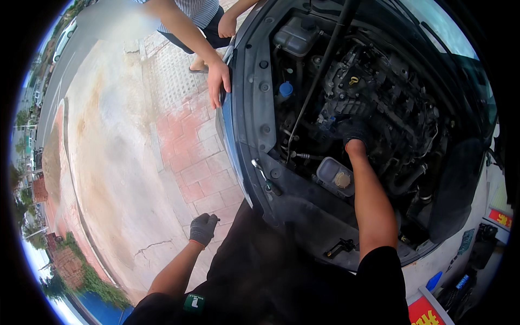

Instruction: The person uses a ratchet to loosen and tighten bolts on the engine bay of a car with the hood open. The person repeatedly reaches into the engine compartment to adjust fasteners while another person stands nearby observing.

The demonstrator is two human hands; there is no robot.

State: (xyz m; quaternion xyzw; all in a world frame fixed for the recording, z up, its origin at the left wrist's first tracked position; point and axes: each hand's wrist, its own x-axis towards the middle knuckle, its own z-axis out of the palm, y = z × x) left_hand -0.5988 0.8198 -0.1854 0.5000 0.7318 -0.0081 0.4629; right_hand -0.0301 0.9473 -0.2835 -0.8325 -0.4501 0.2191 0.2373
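Observation:
My right arm reaches into the open engine bay of a car. At its end my right hand (355, 131), in a dark glove, is down beside the engine (374, 89); its fingers are lost among the dark parts. Away from the car, over the paving, my left hand (202, 229) in a grey glove is closed. Something small and dark sticks out at its fingers, too small to name. A ratchet wrench (266, 177) lies on the black trim near the car's edge. Beside my right forearm sits a reservoir (335, 176) with a beige cap.
Another person's hand (218, 81) rests on the car's front edge. A thin prop rod (306, 103) slants across the bay. A black part (340, 248) lies on the near fender. Around the engine are a blue cap (286, 89), a yellow dipstick handle (353, 80) and a tank (297, 37).

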